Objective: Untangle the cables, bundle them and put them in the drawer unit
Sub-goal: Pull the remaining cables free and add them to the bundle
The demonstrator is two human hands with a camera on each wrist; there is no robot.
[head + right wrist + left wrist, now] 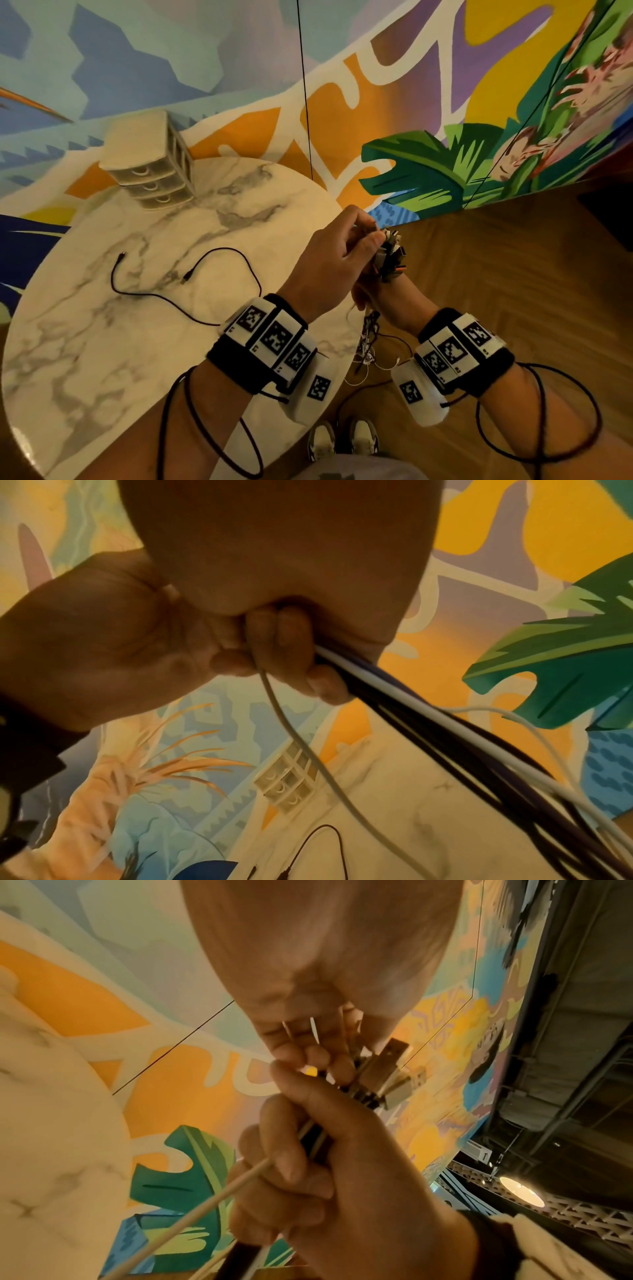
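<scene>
- Bright painted mural wall (411, 85) behind, wood floor (513, 257) on the right, round marble table (102, 325) in front.
- Small white drawer unit (150, 164) at the far edge of the table, all 3 drawers closed.
- One thin black cable (191, 270) lying loose on the marble, both plugs on the tabletop.
- Rest of the cables (394, 702), black + white, gathered in a bunch just off the table's right edge, USB plugs (394, 246) sticking out on top, tails hanging down toward the floor.
- Right hand (373, 298) fisted tight round the bunch from below.
- Left hand (339, 253) right above it, fingertips pinching at the plug ends; hands touching.
</scene>
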